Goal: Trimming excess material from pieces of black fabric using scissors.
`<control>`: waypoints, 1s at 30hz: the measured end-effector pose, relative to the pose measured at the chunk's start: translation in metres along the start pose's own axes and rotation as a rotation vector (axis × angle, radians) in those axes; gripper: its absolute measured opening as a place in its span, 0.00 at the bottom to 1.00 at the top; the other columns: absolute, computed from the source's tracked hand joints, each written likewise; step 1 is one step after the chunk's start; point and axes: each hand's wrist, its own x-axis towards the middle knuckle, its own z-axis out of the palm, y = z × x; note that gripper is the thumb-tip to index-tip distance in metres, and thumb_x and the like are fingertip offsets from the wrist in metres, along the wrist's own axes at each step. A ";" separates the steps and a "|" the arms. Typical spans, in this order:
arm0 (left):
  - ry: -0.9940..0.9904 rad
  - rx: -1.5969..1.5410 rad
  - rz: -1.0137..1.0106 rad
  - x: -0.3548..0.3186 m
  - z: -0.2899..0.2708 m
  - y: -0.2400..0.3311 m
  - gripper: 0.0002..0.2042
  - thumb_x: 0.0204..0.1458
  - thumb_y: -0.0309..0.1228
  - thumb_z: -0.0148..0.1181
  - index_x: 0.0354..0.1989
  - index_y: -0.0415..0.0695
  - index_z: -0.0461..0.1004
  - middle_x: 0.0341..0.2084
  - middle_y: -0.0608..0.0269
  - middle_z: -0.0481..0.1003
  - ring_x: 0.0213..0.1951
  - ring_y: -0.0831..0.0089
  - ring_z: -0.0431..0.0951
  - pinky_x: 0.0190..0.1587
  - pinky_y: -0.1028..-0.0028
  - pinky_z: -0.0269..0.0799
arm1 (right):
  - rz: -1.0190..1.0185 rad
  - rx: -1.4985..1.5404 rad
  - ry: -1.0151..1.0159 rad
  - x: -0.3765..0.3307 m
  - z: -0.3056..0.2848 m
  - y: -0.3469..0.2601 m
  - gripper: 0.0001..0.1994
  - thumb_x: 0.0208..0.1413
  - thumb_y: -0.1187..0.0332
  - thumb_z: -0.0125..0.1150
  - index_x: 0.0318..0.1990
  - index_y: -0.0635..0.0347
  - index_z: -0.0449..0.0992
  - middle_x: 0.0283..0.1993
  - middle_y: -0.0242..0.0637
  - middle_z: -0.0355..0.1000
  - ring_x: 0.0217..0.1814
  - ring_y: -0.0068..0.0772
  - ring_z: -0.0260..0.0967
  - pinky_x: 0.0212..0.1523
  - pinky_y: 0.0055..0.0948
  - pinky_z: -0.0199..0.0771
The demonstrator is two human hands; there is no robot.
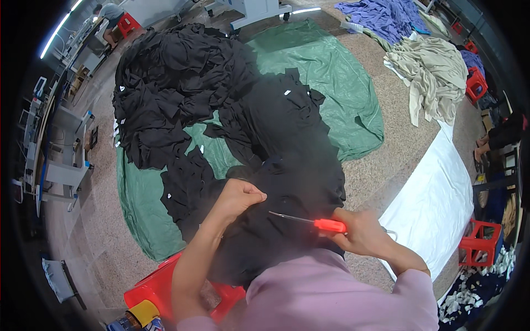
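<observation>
A black garment (pixel 248 243) lies across my lap and runs forward into more black cloth. Above it, my left hand (pixel 238 197) is closed in a pinch; anything between the fingertips is too small to make out. My right hand (pixel 361 231) is wrapped round the red handle of a slim metal tool (pixel 298 219). Its thin, pointed shaft aims left toward my left fingertips, a short gap away, over the cloth. Whether it is a blade or a spike I cannot tell. A thin pale loop shows behind my right hand.
A heap of black garments (pixel 182 66) with small white tags covers much of a green sheet (pixel 353 105). A white sheet (pixel 436 204) lies at right, near red stools (pixel 480 243). Purple cloth (pixel 386 19) and beige cloth (pixel 430 66) are piled far right. A red stool (pixel 154 284) stands close left.
</observation>
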 end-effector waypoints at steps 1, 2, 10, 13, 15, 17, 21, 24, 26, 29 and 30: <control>-0.011 0.011 -0.006 0.001 0.000 0.000 0.06 0.48 0.26 0.68 0.28 0.35 0.81 0.22 0.67 0.77 0.24 0.84 0.72 0.29 0.81 0.66 | -0.006 0.038 0.026 -0.002 0.000 0.001 0.19 0.53 0.51 0.65 0.30 0.58 0.70 0.21 0.42 0.71 0.22 0.50 0.71 0.21 0.43 0.67; -0.019 0.013 -0.005 0.001 0.003 0.001 0.06 0.48 0.26 0.68 0.28 0.35 0.81 0.22 0.67 0.77 0.24 0.84 0.72 0.29 0.81 0.66 | -0.008 0.075 0.053 -0.004 -0.001 0.002 0.18 0.53 0.52 0.66 0.30 0.58 0.71 0.21 0.41 0.71 0.21 0.50 0.71 0.21 0.42 0.67; -0.093 0.540 0.312 0.012 0.040 0.008 0.11 0.50 0.33 0.66 0.34 0.36 0.79 0.24 0.57 0.78 0.30 0.72 0.78 0.35 0.72 0.71 | 0.232 0.072 0.058 -0.019 -0.018 0.001 0.16 0.52 0.53 0.67 0.34 0.57 0.75 0.24 0.44 0.74 0.27 0.52 0.74 0.28 0.43 0.71; -0.150 0.246 0.103 0.019 0.042 0.003 0.10 0.53 0.30 0.63 0.26 0.34 0.77 0.18 0.66 0.74 0.25 0.81 0.72 0.29 0.76 0.67 | 0.244 0.013 0.053 -0.027 -0.015 0.005 0.16 0.52 0.53 0.67 0.33 0.57 0.75 0.22 0.43 0.73 0.25 0.52 0.73 0.27 0.44 0.70; -0.167 0.175 0.086 0.018 0.040 0.000 0.11 0.55 0.28 0.61 0.24 0.35 0.74 0.17 0.73 0.69 0.24 0.87 0.64 0.26 0.78 0.60 | 0.237 -0.023 0.051 -0.028 -0.012 0.008 0.16 0.52 0.53 0.67 0.32 0.56 0.74 0.21 0.43 0.72 0.24 0.53 0.73 0.26 0.44 0.70; -0.151 0.120 0.090 0.018 0.041 -0.008 0.12 0.55 0.28 0.61 0.22 0.36 0.72 0.17 0.75 0.66 0.24 0.88 0.61 0.25 0.78 0.57 | 0.257 -0.026 0.078 -0.027 -0.010 0.007 0.16 0.52 0.53 0.67 0.31 0.57 0.74 0.21 0.43 0.72 0.24 0.52 0.73 0.26 0.44 0.70; -0.126 0.037 0.110 0.018 0.040 -0.017 0.14 0.56 0.27 0.60 0.19 0.36 0.68 0.14 0.75 0.60 0.24 0.87 0.57 0.26 0.78 0.55 | 0.257 -0.036 0.047 -0.024 -0.011 0.007 0.16 0.52 0.53 0.67 0.31 0.57 0.74 0.21 0.43 0.73 0.24 0.52 0.73 0.26 0.43 0.70; -0.062 0.199 0.183 0.019 0.043 -0.014 0.11 0.54 0.29 0.62 0.23 0.36 0.71 0.18 0.68 0.66 0.23 0.79 0.66 0.29 0.73 0.63 | 0.155 -0.115 0.042 -0.024 -0.006 0.014 0.15 0.52 0.57 0.66 0.30 0.59 0.70 0.22 0.41 0.72 0.22 0.49 0.73 0.23 0.42 0.69; 0.111 0.693 0.517 0.003 0.061 0.002 0.14 0.51 0.32 0.65 0.40 0.36 0.74 0.42 0.55 0.75 0.37 0.65 0.77 0.40 0.71 0.71 | 0.196 0.138 0.352 -0.021 -0.003 0.022 0.13 0.51 0.59 0.68 0.34 0.57 0.74 0.23 0.43 0.73 0.24 0.50 0.74 0.25 0.41 0.70; -0.093 1.208 0.792 -0.029 0.105 0.034 0.49 0.28 0.44 0.77 0.65 0.54 0.60 0.64 0.52 0.58 0.58 0.51 0.64 0.52 0.55 0.65 | 0.418 0.273 0.492 -0.012 -0.013 0.030 0.12 0.53 0.63 0.69 0.39 0.59 0.76 0.22 0.42 0.71 0.23 0.42 0.73 0.25 0.34 0.68; -0.156 1.375 0.915 -0.034 0.116 0.034 0.48 0.30 0.42 0.76 0.66 0.55 0.60 0.65 0.51 0.58 0.59 0.56 0.64 0.52 0.60 0.64 | 0.383 0.276 0.518 -0.011 -0.012 0.034 0.11 0.54 0.65 0.68 0.39 0.60 0.75 0.21 0.41 0.70 0.22 0.36 0.71 0.26 0.32 0.67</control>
